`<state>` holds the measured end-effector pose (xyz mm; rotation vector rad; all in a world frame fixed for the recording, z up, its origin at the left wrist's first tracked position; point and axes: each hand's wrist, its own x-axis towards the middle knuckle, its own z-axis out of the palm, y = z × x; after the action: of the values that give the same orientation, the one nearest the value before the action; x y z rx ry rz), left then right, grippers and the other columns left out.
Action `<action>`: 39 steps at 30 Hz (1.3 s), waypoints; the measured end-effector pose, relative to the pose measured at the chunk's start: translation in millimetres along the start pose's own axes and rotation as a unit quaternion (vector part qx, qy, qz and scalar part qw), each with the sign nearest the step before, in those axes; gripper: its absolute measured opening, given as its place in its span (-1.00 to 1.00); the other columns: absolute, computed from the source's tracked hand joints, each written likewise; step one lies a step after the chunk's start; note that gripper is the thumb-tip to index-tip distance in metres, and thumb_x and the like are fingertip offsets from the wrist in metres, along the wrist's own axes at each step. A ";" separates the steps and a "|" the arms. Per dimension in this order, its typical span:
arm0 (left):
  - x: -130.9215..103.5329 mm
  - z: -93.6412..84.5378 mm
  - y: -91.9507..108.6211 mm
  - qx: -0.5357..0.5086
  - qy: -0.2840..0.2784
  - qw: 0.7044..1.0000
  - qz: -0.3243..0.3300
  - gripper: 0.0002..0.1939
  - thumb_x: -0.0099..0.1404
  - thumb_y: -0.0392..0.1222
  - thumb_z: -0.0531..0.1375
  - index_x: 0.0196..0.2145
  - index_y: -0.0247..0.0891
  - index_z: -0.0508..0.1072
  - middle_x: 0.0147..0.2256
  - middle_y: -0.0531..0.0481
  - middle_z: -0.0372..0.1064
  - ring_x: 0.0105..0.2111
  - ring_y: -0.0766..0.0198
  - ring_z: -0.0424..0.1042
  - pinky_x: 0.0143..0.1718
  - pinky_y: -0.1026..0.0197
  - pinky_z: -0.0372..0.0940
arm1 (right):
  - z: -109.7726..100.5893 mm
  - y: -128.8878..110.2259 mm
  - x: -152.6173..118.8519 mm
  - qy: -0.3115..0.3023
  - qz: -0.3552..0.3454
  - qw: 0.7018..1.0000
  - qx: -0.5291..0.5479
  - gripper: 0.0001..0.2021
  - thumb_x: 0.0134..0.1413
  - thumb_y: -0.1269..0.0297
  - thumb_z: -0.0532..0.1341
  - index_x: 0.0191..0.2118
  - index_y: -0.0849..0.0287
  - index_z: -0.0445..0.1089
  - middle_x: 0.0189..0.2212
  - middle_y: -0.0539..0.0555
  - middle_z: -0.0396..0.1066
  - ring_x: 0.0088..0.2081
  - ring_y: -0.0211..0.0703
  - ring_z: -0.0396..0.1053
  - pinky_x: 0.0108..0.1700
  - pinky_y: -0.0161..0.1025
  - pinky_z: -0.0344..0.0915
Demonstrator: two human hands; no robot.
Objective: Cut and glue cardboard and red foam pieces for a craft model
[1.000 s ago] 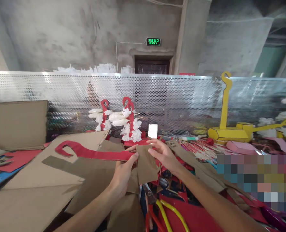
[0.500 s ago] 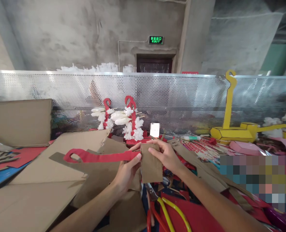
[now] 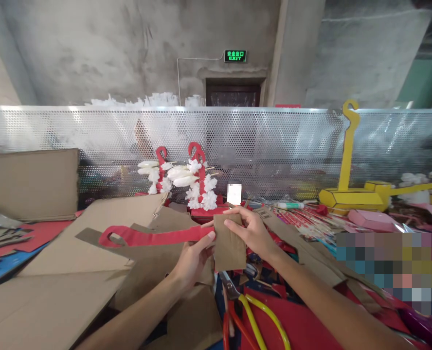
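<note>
A long red strip with a hooked end (image 3: 153,237) stretches leftward from my left hand (image 3: 194,257), which pinches its right end beside a brown cardboard piece. My right hand (image 3: 250,231) grips the top right of that small rectangular cardboard piece (image 3: 228,248), thumb on its front face and fingers behind. The strip's right end meets the cardboard's left edge; the fingers behind are partly hidden. Just below lie scissors with yellow handles (image 3: 250,316) and another pair of red handles (image 3: 234,323).
Large cardboard sheets (image 3: 55,291) cover the left side. Red hooked stands with white flowers (image 3: 201,184) stand at the back, before a perforated metal barrier (image 3: 267,146). A yellow hooked model (image 3: 347,197) is at the right. Red paper (image 3: 292,321) lies at the front.
The hands and the pieces hold nearly the same pose. The view has shifted slightly, and the cardboard piece's lower edge sits a little higher.
</note>
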<state>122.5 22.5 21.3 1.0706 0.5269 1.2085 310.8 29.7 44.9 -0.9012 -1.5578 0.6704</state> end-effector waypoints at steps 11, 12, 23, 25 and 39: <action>0.6 3.7 1.6 -0.019 0.029 0.999 -0.016 -0.57 0.15 -0.06 0.46 -0.06 -0.27 0.60 -0.01 -0.22 0.60 -0.02 -0.06 0.57 -0.04 0.06 0.44 | 6.4 9.0 0.2 0.018 0.017 0.999 0.028 -0.71 0.13 0.09 0.37 -0.09 0.11 0.49 -0.19 0.08 0.55 -0.16 -0.03 0.50 -0.13 -0.16 0.40; 0.6 4.2 2.2 -0.029 0.033 0.999 -0.023 -0.57 0.15 -0.04 0.46 -0.07 -0.27 0.60 -0.02 -0.22 0.60 -0.02 -0.07 0.57 -0.04 0.04 0.44 | 6.7 9.2 0.1 0.016 0.017 0.999 0.030 -0.71 0.15 0.08 0.36 -0.08 0.11 0.49 -0.19 0.08 0.55 -0.17 -0.04 0.50 -0.13 -0.17 0.39; 0.7 2.3 5.3 -0.044 0.040 0.996 -0.069 -0.55 0.12 0.07 0.45 -0.11 -0.22 0.58 -0.03 -0.19 0.60 -0.01 -0.06 0.56 -0.08 0.08 0.44 | 9.1 3.0 -2.5 0.013 0.011 1.000 -0.011 -0.75 0.21 0.11 0.30 -0.07 0.09 0.46 -0.20 0.06 0.52 -0.14 -0.02 0.47 -0.11 -0.16 0.36; 0.5 2.8 5.0 -0.043 0.037 0.996 -0.071 -0.56 0.09 0.04 0.47 -0.13 -0.23 0.58 -0.04 -0.20 0.60 -0.01 -0.06 0.56 -0.09 0.08 0.44 | 9.5 2.6 -2.4 0.015 0.014 1.000 -0.006 -0.75 0.20 0.10 0.31 -0.08 0.09 0.46 -0.22 0.06 0.52 -0.17 -0.03 0.47 -0.10 -0.16 0.36; 11.5 -1.0 8.1 -0.113 0.136 0.984 -0.025 -0.68 0.05 -0.16 0.52 -0.51 -0.28 0.44 -0.51 0.05 0.48 -0.52 0.38 0.49 -0.41 0.36 0.43 | -11.7 -27.7 2.0 -0.005 -0.038 0.997 -0.061 -0.84 0.25 0.17 0.23 -0.12 0.03 0.50 -0.18 0.06 0.53 -0.17 -0.01 0.45 -0.12 -0.14 0.34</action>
<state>121.5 33.4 30.3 0.6990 0.6059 1.3436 317.1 15.7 70.8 -0.9250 -1.6485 0.5306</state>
